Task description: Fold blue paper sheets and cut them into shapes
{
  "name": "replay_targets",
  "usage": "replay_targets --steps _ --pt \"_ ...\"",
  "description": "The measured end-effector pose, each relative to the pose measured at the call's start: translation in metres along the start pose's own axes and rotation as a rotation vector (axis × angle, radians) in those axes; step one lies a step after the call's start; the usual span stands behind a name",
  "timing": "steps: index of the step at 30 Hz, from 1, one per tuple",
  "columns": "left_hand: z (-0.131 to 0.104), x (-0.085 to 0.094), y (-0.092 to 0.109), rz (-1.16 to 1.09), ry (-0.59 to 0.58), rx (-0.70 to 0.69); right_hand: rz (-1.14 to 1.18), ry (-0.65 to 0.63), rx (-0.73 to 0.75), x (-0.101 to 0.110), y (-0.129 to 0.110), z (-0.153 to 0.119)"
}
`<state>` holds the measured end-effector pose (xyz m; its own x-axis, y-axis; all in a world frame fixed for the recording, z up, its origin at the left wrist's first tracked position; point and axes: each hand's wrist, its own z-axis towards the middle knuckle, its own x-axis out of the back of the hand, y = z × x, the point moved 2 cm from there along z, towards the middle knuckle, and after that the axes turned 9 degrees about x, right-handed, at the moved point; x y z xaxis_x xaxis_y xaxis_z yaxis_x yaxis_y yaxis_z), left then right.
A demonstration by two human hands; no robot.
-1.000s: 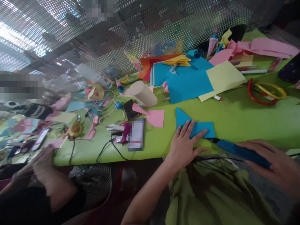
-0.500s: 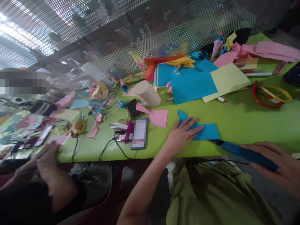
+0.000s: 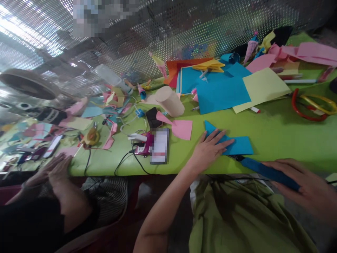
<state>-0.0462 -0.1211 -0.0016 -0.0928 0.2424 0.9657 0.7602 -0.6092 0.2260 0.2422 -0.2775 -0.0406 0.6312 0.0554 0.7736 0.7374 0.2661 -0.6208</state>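
A small blue paper piece (image 3: 240, 145) with a pointed upper left corner lies near the front edge of the green table (image 3: 184, 154). My left hand (image 3: 210, 149) rests flat on it, fingers spread. At the right, my right hand (image 3: 297, 179) is closed around a long blue-handled tool (image 3: 268, 171). The tool's dark tip is at the lower edge of the blue paper; its exact shape is hard to make out. Left of my left hand lies a pink paper cutout (image 3: 182, 129).
A phone (image 3: 159, 146) and a purple device with cables (image 3: 144, 143) lie left. Behind are a beige cylinder (image 3: 170, 101), blue sheets (image 3: 223, 95), a yellow sheet (image 3: 265, 88) and red-handled scissors (image 3: 302, 112). A person's hands (image 3: 56, 168) rest at the far left edge.
The tool in my right hand has shifted left along the lower edge of the blue paper. My left hand stays on the paper. The whole view has shifted slightly.
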Motion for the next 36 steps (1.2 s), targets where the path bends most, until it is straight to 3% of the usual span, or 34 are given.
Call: replay_targets --steps 8,13,29,36 --pt "0.006 0.013 -0.017 0.020 0.002 -0.057 -0.034 0.018 0.048 -0.003 -0.005 0.008" --pt "0.011 0.012 -0.031 0.069 0.018 -0.086 0.008 -0.010 -0.044 -0.003 -0.001 0.002" --pt "0.010 0.005 -0.032 0.105 0.047 -0.105 0.017 -0.002 0.038 -0.024 -0.028 0.025" --pt "0.009 0.011 -0.030 0.088 0.017 -0.113 0.065 -0.078 0.088 -0.037 -0.043 0.034"
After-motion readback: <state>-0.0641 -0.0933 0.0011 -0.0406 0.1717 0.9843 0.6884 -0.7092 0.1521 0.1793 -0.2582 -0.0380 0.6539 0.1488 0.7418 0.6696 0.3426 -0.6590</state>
